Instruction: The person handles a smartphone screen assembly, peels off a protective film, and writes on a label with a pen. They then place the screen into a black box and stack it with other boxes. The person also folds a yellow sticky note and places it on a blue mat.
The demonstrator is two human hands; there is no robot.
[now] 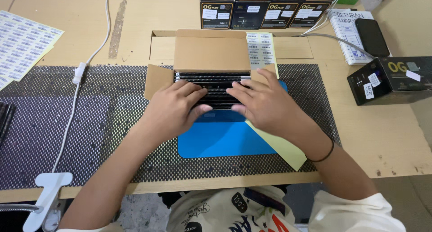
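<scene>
head view:
left hand (173,108): palm down on the stack of black slim boxes (215,85), fingers (193,94) spread flat across the top edges, not clamped.
right hand (265,103): same pose from the other side, fingers (245,88) apart, pressing on the stack; fingertips of both hands nearly meet mid-stack.
stack location: standing on edge in the open cardboard carton (211,52), centre of tabletop (382,133), flaps folded out left and back.
under hands: smooth blue pad (220,139) with a yellow sheet (283,148) poking out at its right corner, both on a black perforated mesh mat (67,124).
label strip (261,49): draped over the carton's right rear flap.
edges: mat runs to the near tabletop edge; open room left of the carton, crossed only by a white cable (72,106).
right side: black printed box (391,79) near the edge, spiral notebook (348,34) with a dark phone (371,36) on it.
back: row of black boxes (265,4) just behind the carton.
far left: label sheets (22,43), flat, paper.
</scene>
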